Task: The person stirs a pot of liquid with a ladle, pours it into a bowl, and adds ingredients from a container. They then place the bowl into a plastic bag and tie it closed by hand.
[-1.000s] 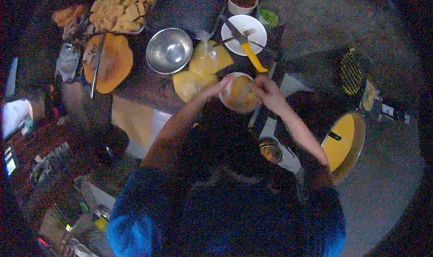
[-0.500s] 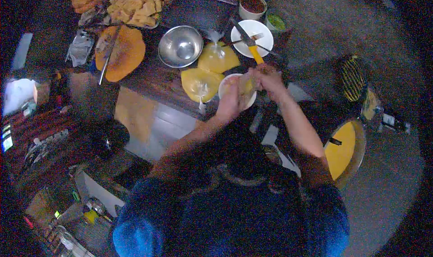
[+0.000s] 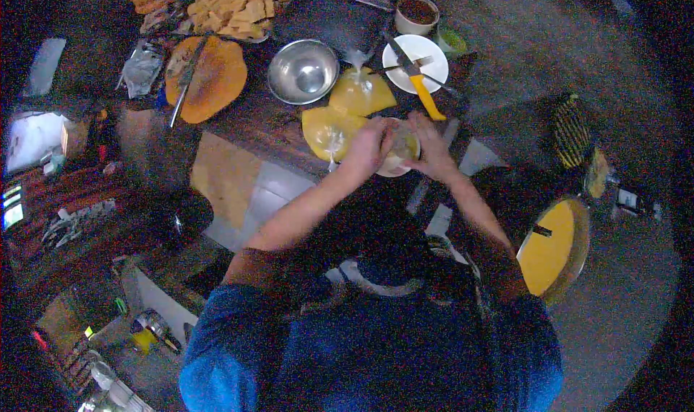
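A white bowl (image 3: 392, 172) sits at the table's near edge in front of me, with a clear, pale plastic bag (image 3: 399, 150) in its mouth. My left hand (image 3: 370, 146) is closed at the bowl's left side, fingers curled on the bag. On the right, my right hand (image 3: 434, 150) lies along the rim, fingers stretched out and thumb apart, touching the bag's edge. Two tied clear bags of yellow filling, one nearer (image 3: 329, 129) and one farther (image 3: 363, 92), rest left of the bowl. A yellow-handled knife (image 3: 426, 94) lies across a white plate (image 3: 437, 71) beyond my right hand.
A steel bowl (image 3: 303, 72) stands behind the bags. Farther left are a round orange-brown board (image 3: 210, 79) with a long utensil on it and a heap of yellow-tan pieces (image 3: 235, 9). A cup of dark red-brown contents (image 3: 417, 13) stands at the back; a yellow-filled pan (image 3: 553, 246) is at right.
My hands have moved apart to opposite sides of the bowl. The bag, earlier bunched and held above the bowl, now sits in its mouth. The view has shifted slightly.
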Motion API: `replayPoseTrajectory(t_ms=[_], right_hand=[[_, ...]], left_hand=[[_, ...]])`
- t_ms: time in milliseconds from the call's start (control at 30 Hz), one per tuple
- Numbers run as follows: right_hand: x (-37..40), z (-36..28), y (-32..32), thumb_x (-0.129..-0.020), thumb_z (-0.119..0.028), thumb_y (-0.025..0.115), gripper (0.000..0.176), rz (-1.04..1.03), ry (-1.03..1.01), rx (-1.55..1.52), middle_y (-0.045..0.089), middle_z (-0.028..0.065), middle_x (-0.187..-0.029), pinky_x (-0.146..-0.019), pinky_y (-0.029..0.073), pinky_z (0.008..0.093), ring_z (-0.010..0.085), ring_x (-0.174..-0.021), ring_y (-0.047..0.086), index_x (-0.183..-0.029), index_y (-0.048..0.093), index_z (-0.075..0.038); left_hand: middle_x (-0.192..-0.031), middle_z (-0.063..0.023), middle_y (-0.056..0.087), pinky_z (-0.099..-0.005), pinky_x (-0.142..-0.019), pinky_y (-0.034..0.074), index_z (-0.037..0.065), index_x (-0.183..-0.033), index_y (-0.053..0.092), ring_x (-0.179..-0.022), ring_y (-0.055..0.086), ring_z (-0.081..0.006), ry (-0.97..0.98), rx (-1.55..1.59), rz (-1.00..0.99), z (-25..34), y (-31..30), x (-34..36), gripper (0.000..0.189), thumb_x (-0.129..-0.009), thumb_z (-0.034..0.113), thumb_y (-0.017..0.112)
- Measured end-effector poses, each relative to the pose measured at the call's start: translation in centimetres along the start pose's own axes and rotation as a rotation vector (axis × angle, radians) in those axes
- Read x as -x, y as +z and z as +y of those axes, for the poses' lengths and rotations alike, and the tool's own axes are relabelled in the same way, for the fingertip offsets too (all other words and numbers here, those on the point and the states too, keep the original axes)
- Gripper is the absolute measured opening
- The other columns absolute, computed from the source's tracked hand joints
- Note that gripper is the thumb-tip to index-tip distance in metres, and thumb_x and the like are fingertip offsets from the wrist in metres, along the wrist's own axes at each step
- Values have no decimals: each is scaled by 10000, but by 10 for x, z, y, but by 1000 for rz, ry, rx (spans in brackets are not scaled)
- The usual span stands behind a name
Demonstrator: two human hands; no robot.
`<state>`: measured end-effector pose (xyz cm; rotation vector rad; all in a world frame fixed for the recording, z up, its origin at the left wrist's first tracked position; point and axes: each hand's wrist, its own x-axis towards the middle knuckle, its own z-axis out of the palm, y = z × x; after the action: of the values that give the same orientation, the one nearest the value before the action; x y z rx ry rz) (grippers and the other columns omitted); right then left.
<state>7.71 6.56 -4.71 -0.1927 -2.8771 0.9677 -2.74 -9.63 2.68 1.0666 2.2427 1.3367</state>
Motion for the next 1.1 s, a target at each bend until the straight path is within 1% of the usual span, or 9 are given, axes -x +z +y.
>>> replayPoseTrajectory(t_ms=[300, 400, 500, 600, 800, 900, 1000, 1033, 1100], right_hand=[[-23, -37, -37, -630, -50, 602, 347, -130, -28, -127, 547, 140, -969, -784, 440, 364, 329, -914, 520, -972, 550, -71], [-21, -63, -65, -592, -51, 660, 388, -224, 133, -252, 549, 124, -943, -800, 414, 359, 292, -942, 509, -962, 544, -36], [-7, -69, -87, -567, -69, 708, 503, -241, 367, -526, 534, 103, -1041, -865, 380, 359, 261, -1023, 479, -1030, 512, -62], [0, -59, -96, -558, -89, 742, 638, 88, 218, -315, 484, 93, -1132, -921, 332, 365, 221, -1091, 426, -1119, 440, -66], [-24, -45, -31, -637, -188, 680, 662, -265, 92, -593, 392, 97, -1224, -980, 268, 342, 226, -1158, 346, -1204, 360, -74], [-30, -16, -18, -702, -176, 589, 452, -332, -98, -438, 399, 84, -1224, -984, 258, 347, 237, -1161, 340, -1125, 464, -75], [-25, 7, 20, -732, -142, 531, 296, -202, -106, -340, 417, 73, -1215, -982, 250, 361, 249, -1158, 345, -1019, 554, -74], [-24, 6, 28, -733, -137, 521, 264, -140, -56, -345, 423, 68, -1211, -980, 250, 365, 253, -1156, 347, -984, 577, -77], [-35, -25, 16, -740, -145, 505, 267, -19, -116, -391, 423, 68, -1211, -985, 235, 375, 258, -1163, 339, -989, 573, -82]], left_hand=[[-924, -175, 544, -375, -774, 422, 6, -985, 498, -878, 523, -331, 200, 63, -141, -1, -5, -19, 352, -677, 139, 605], [-1081, -162, 488, -383, -872, 371, 27, -1063, 482, -1013, 467, -323, 412, -5, -337, -25, 14, -23, 407, -715, 200, 602], [-1071, -159, 482, -369, -883, 365, 25, -1046, 490, -966, 488, -309, 290, -108, -546, -50, 38, -28, 351, -749, 200, 554], [-1060, -158, 492, -379, -849, 389, 27, -1020, 506, -948, 501, -301, 169, 32, -531, -54, 41, -25, 304, -777, 209, 504], [-941, -163, 547, -383, -734, 443, 87, -989, 536, -881, 536, -301, 407, -466, -491, 1, 19, -30, 384, -622, 150, 630], [-998, -170, 518, -377, -763, 438, 81, -1000, 532, -926, 518, -298, 348, -170, -278, 29, -27, -30, 385, -635, 152, 633], [-1022, -159, 499, -364, -814, 416, 51, -1038, 498, -979, 488, -285, 21, 99, 48, -31, -36, -26, 425, -646, 147, 633], [-1006, -146, 504, -343, -858, 383, 27, -1098, 439, -1015, 454, -276, 21, -35, -27, -68, -15, -16, 520, -631, 134, 641], [-997, -128, 513, -345, -870, 370, 19, -1095, 436, -1014, 451, -274, 147, 382, -138, -80, 32, -15, 524, -624, 128, 638]])
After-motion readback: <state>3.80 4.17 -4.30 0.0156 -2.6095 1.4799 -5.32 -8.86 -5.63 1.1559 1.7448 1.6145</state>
